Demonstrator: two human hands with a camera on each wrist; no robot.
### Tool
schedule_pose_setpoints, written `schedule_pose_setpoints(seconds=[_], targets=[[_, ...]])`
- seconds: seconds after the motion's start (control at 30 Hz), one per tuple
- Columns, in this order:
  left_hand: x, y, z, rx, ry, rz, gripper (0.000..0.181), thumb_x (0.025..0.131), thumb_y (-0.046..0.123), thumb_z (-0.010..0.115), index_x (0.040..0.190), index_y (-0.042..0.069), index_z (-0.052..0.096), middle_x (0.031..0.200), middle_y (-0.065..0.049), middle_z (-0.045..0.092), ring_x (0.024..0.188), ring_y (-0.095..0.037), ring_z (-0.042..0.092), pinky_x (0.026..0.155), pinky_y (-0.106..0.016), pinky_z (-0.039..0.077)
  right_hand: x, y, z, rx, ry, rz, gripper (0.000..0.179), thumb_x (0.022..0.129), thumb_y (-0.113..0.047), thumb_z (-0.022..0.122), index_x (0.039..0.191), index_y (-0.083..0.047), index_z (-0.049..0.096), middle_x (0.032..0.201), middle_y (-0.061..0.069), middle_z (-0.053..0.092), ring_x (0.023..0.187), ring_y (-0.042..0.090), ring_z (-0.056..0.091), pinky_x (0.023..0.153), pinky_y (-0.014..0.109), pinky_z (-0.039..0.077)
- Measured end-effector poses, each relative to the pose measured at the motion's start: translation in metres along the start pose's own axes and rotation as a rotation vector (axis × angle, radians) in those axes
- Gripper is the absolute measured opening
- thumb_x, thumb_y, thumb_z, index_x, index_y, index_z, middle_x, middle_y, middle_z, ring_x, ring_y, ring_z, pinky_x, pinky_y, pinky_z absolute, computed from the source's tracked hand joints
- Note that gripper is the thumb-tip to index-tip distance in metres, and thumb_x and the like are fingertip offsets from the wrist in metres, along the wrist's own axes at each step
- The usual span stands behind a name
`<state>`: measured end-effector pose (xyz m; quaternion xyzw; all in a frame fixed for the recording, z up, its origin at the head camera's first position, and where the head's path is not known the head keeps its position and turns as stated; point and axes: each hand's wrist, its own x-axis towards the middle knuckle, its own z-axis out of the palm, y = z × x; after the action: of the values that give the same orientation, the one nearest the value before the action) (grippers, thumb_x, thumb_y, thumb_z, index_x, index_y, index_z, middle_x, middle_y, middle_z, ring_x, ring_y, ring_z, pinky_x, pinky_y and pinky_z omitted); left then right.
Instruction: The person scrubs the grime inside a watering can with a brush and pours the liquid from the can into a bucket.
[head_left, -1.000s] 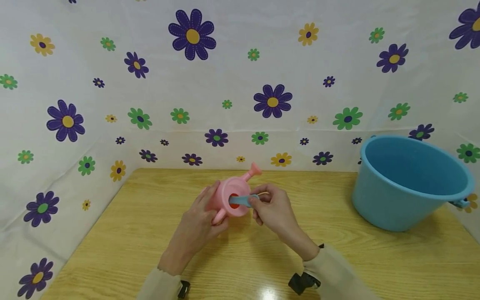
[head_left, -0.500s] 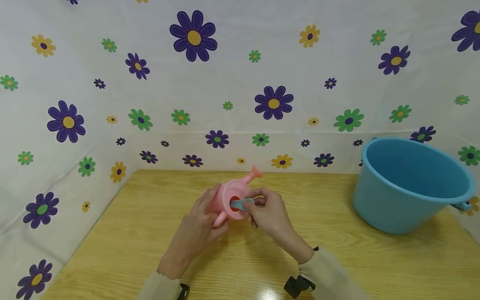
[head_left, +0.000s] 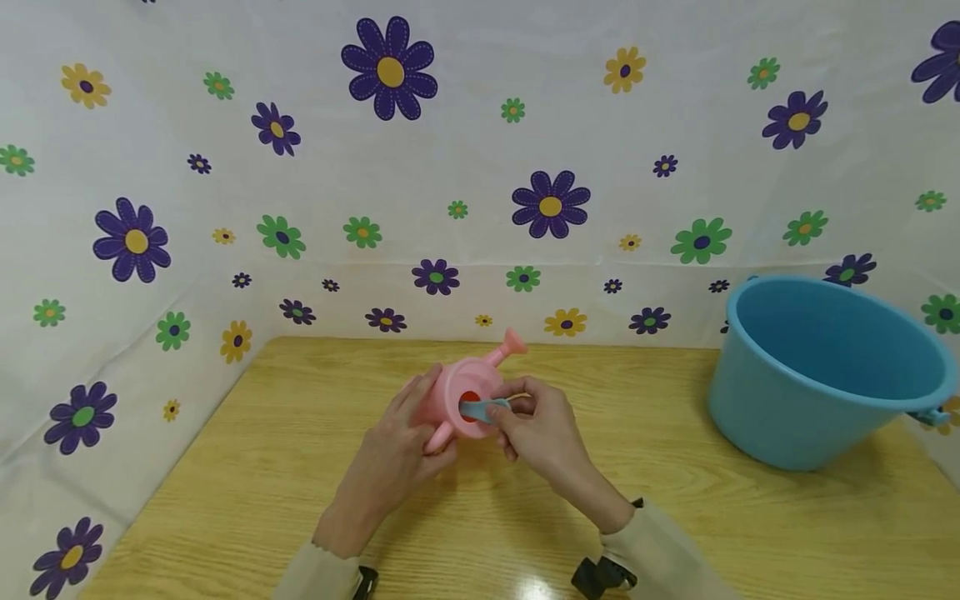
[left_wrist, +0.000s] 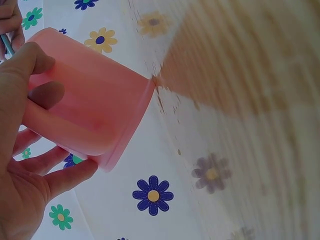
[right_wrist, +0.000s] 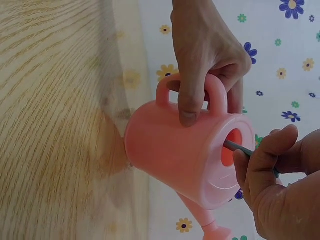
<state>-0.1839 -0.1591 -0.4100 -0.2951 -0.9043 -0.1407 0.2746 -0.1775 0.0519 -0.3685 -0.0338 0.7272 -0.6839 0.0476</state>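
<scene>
A pink watering can stands tilted on its base edge on the wooden table, its top opening turned toward the head camera. My left hand grips its body around the handle, the thumb on the side. My right hand pinches a flat light-blue handle between thumb and fingers. The far end of this blue tool sits inside the red-looking round opening, so its kind is hidden. The can's sprinkler spout points away to the right.
A large light-blue bucket stands on the table at the right. Behind and to the left hangs a white sheet printed with flowers.
My right hand has shifted slightly left and down, and less of the blue tool shows outside the opening. The left hand keeps its grip; the last half second shows almost no motion.
</scene>
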Motion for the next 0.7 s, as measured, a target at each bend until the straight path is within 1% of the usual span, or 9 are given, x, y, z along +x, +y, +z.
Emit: schedule_pose_setpoints(seconds=[0.13,0.33,0.6,0.7], targets=[[0.001,-0.001,0.001,0.011,0.009,0.006,0.027,0.077,0.018,0.086,0.06,0.01,0.067,0.151,-0.022,0.052,0.134,-0.043,0.057,0.104,-0.045,0.052,-0.003,-0.003,-0.003,-0.003,0.005,0.002,0.016,0.096,-0.006,0.068,0.111,-0.001,0.065,0.07,0.006,0.063,0.05,0.013,0.052,0.047,0.021,0.046],[0.0,-0.001,0.002,-0.008,0.013,0.005,0.026,0.076,0.016,0.087,0.06,0.011,0.067,0.152,-0.022,0.052,0.134,-0.042,0.057,0.108,-0.047,0.048,-0.009,-0.007,-0.01,0.007,0.006,0.019,0.016,0.097,-0.006,0.068,0.112,-0.001,0.066,0.071,0.006,0.063,0.052,0.013,0.053,0.048,0.022,0.046],[-0.002,-0.002,0.002,-0.014,0.009,-0.014,0.023,0.076,0.016,0.086,0.061,0.01,0.07,0.153,-0.021,0.051,0.135,-0.043,0.056,0.1,-0.045,0.055,-0.013,-0.011,-0.016,0.025,0.013,0.035,0.013,0.098,-0.004,0.066,0.111,-0.001,0.065,0.073,0.006,0.064,0.053,0.013,0.053,0.047,0.021,0.045],[-0.002,-0.002,0.002,-0.015,0.008,-0.014,0.023,0.077,0.017,0.086,0.061,0.01,0.07,0.153,-0.021,0.051,0.135,-0.044,0.056,0.1,-0.046,0.055,-0.013,-0.012,-0.019,0.041,0.023,0.041,0.013,0.098,-0.005,0.066,0.11,-0.001,0.065,0.074,0.006,0.065,0.053,0.013,0.053,0.047,0.021,0.045]])
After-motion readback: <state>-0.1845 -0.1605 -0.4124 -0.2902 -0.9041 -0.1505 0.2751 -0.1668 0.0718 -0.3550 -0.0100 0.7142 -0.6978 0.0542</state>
